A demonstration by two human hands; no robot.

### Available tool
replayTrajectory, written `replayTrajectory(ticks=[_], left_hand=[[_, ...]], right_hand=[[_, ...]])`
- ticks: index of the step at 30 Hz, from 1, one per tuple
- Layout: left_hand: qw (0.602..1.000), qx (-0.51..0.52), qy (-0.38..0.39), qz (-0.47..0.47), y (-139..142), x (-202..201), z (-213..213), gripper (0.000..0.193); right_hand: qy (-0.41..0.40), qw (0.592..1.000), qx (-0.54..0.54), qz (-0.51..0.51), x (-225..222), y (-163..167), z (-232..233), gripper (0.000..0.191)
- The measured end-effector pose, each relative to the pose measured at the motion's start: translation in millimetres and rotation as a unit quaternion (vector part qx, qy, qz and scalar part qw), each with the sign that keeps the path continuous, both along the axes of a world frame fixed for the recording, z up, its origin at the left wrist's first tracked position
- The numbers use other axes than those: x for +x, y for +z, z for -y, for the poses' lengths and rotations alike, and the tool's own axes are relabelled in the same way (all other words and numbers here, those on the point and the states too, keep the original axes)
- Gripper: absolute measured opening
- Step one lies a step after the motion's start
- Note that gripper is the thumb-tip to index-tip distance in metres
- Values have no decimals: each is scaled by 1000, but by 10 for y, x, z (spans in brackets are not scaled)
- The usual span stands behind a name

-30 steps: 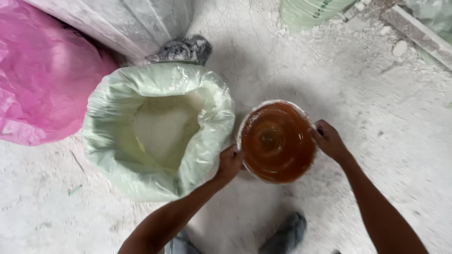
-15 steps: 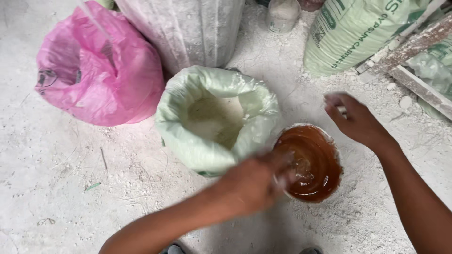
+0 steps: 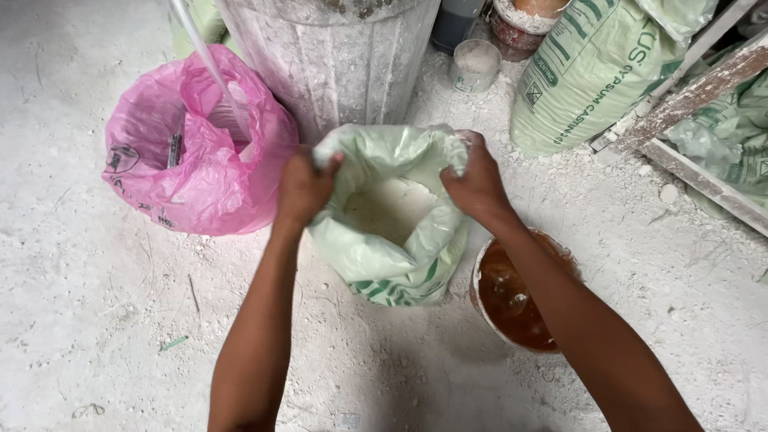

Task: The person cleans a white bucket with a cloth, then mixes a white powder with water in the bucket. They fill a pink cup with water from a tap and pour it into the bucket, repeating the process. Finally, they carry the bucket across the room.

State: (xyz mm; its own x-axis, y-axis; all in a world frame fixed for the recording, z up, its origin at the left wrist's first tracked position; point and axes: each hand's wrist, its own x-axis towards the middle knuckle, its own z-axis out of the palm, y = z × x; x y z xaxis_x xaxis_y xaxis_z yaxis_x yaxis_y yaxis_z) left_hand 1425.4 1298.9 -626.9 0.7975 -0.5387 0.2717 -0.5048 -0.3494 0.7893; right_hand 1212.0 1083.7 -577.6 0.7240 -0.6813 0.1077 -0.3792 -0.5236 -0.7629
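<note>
1. The rolled rim of a pale green sack point(image 3: 384, 256) is gripped on both sides; the left hand point(image 3: 302, 186) is clamped on the left edge, the right hand point(image 3: 478, 186) on the right edge.
2. The sack is stood upright on the dusty white floor point(image 3: 96, 320); white powder point(image 3: 388, 210) is seen inside its open mouth.
3. A round bowl point(image 3: 516, 300) of brown liquid is set just beside the sack, partly hidden under the right forearm.
4. A pink plastic bag point(image 3: 192, 160) is placed to the sack's left; a ribbed grey bin point(image 3: 336, 56) is stood behind it; a printed green sack point(image 3: 588, 72) is leaned at the upper right.
</note>
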Motion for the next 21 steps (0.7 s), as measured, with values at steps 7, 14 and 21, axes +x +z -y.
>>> replayTrajectory(ticks=[7,14,21], left_hand=[[957,-4,30,-290,-533,105,-286,76],[869,-66,54,-487,-1279,-86,547,105],[795,-374,-25,-477,-1092,361,53,52]], right_hand=[[-77,968,145,-192,-547,22,27,49],[-131,873,468,-37,212,-712,-274,31],[-279,722,624,104,34,25,-218,37]])
